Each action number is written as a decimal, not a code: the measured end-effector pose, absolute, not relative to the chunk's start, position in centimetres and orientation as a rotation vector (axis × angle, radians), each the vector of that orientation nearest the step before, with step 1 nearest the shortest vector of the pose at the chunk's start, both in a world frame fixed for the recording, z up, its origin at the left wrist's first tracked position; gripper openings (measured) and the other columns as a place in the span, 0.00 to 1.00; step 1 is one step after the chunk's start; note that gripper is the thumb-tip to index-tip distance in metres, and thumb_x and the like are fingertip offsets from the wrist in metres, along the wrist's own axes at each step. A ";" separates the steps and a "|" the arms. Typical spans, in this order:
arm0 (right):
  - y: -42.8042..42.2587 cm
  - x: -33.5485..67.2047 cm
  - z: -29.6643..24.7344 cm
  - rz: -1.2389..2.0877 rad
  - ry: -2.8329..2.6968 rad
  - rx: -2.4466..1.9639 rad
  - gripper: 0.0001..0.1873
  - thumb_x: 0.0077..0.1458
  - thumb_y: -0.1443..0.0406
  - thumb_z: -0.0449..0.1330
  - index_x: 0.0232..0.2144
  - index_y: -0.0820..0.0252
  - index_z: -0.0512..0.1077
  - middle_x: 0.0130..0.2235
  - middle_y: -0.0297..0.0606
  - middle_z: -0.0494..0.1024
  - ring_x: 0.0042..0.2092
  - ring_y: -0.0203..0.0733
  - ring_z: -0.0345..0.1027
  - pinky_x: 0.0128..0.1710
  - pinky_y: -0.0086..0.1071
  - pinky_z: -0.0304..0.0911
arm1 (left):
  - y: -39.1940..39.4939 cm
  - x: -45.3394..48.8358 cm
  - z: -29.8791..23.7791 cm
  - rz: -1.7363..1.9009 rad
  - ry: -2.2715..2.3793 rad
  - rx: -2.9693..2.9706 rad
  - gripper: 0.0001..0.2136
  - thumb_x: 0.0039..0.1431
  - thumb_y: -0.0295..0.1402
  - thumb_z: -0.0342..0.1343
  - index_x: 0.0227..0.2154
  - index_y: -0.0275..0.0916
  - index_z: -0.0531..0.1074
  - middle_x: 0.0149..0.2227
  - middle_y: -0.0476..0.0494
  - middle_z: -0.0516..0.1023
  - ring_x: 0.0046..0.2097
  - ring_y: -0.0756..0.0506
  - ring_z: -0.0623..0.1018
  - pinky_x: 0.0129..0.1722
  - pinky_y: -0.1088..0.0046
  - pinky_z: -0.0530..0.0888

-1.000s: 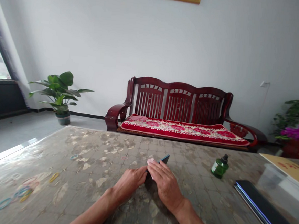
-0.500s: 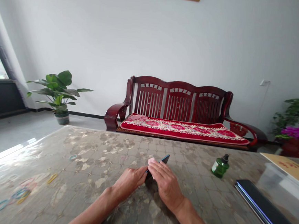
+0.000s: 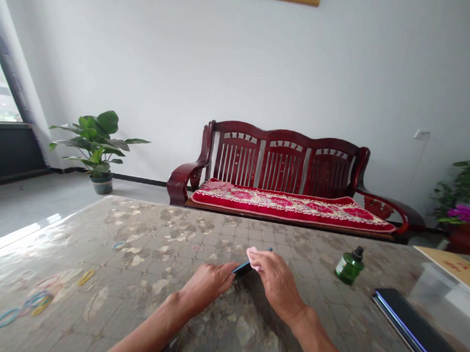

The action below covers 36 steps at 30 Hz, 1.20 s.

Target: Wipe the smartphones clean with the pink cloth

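Observation:
My left hand (image 3: 209, 280) is closed on the near left end of a thin, dark, blue-edged phone (image 3: 242, 267), tilted above the table. A small pink cloth (image 3: 253, 257) is pinched in the fingers of my right hand (image 3: 282, 284). The cloth lies against the upper edge of the phone, near its far right end. My right fingers cover part of the phone, and its face is seen only at a steep slant.
A green bottle (image 3: 349, 266) with a black cap stands on the table (image 3: 143, 310) to the right. Nearby lie a dark, glossy flat device (image 3: 422, 332) and a clear box (image 3: 445, 290). Several coloured rubber bands (image 3: 38, 302) are at left. A wooden bench (image 3: 285, 163) stands beyond.
My right hand has slid with the pink cloth to the right along the phone, away from my left hand. More of the phone's left part now shows. The view has shifted slightly.

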State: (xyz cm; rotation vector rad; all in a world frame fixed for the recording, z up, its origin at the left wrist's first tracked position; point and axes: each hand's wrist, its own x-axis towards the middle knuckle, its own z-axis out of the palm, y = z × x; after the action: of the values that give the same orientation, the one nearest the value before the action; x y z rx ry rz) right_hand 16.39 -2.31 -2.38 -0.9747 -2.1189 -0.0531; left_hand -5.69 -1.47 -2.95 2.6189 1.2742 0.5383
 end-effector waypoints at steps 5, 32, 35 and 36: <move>-2.3 16.5 -1.5 -0.075 -2.205 -1.000 0.07 0.65 0.67 0.54 0.37 0.54 0.73 0.41 0.38 0.77 0.43 0.44 0.68 0.43 0.38 0.65 | -1.3 -5.6 -3.0 0.565 1.273 2.614 0.11 0.68 0.29 0.45 0.44 0.42 0.73 0.32 0.49 0.81 0.33 0.47 0.81 0.31 0.79 0.71; 0.9 16.7 2.1 0.355 -2.216 -1.271 0.14 0.59 0.67 0.55 0.44 0.50 0.76 0.38 0.35 0.79 0.42 0.41 0.72 0.43 0.32 0.63 | -1.2 -5.4 -2.8 0.514 1.300 2.702 0.11 0.68 0.29 0.45 0.44 0.42 0.72 0.32 0.48 0.81 0.33 0.47 0.81 0.32 0.80 0.72; 1.0 16.6 2.2 0.407 -2.192 -1.326 0.16 0.56 0.68 0.56 0.46 0.50 0.75 0.38 0.34 0.79 0.42 0.41 0.72 0.42 0.31 0.63 | -1.3 -5.3 -2.6 0.490 1.328 2.686 0.11 0.68 0.28 0.46 0.46 0.42 0.72 0.33 0.47 0.82 0.34 0.46 0.82 0.32 0.79 0.72; 0.9 16.6 2.3 0.393 -2.203 -1.329 0.17 0.56 0.68 0.56 0.46 0.50 0.75 0.37 0.34 0.79 0.41 0.41 0.72 0.42 0.31 0.62 | -1.3 -5.3 -2.5 0.483 1.339 2.679 0.12 0.67 0.28 0.46 0.47 0.42 0.72 0.33 0.47 0.82 0.34 0.46 0.82 0.32 0.79 0.73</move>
State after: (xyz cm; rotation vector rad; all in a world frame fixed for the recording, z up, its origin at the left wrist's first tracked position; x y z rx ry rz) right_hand 16.62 0.93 2.30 -1.3293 -2.2028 0.3934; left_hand -5.33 -1.28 -2.51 2.6786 1.3393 0.4833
